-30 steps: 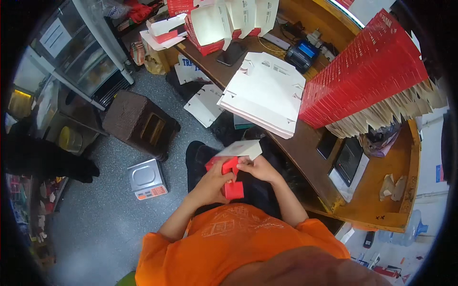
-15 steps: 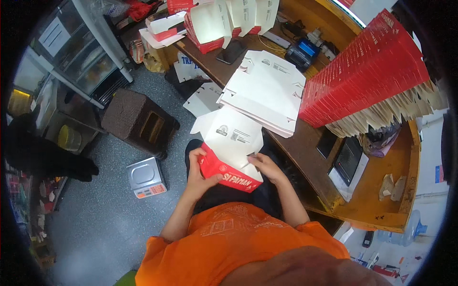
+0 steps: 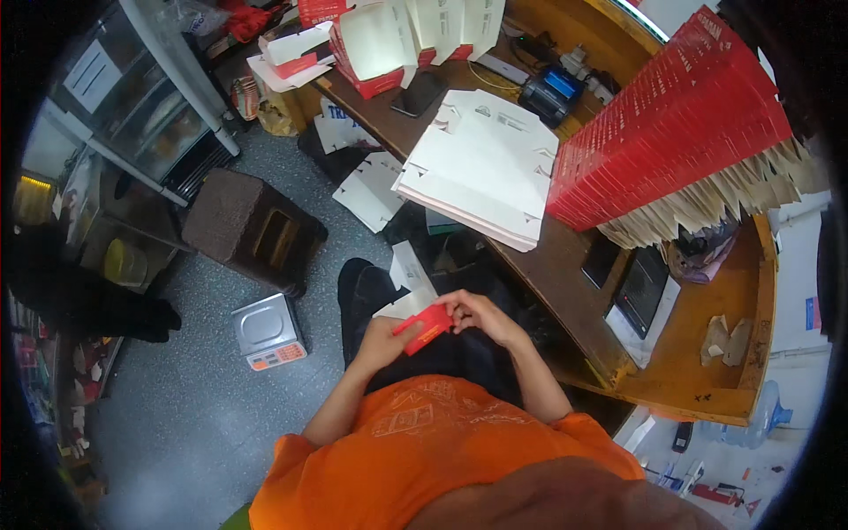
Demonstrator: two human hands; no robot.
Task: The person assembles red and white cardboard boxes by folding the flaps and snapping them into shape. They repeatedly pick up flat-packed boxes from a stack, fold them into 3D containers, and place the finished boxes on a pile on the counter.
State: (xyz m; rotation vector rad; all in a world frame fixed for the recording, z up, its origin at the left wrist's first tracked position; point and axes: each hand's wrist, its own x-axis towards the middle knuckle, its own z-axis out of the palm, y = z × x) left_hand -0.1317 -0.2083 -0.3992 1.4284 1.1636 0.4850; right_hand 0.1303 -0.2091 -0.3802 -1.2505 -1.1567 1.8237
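Note:
Above my lap I hold a red and white cardboard food box (image 3: 427,330), turned so that a small red side faces up and its white flaps point away from me. My left hand (image 3: 383,343) is closed on the near left side, thumb over the red panel. The fingers of my right hand (image 3: 479,315) are bent around the right edge of the same box. Ahead of my hands, a stack of flat white box blanks (image 3: 490,163) lies at the desk edge. What the fingers do beneath the box is hidden.
A tall pile of red boxes (image 3: 671,124) leans on the right of the desk (image 3: 565,305). Opened boxes (image 3: 375,53) stand at the far end, near a phone (image 3: 419,94) and a small printer (image 3: 551,94). A brown stool (image 3: 252,225) and a scale (image 3: 268,331) are on the floor at left.
The box has been tipped and turned, so its open white inside no longer faces me and a small red side shows. Both hands have shifted their hold on it.

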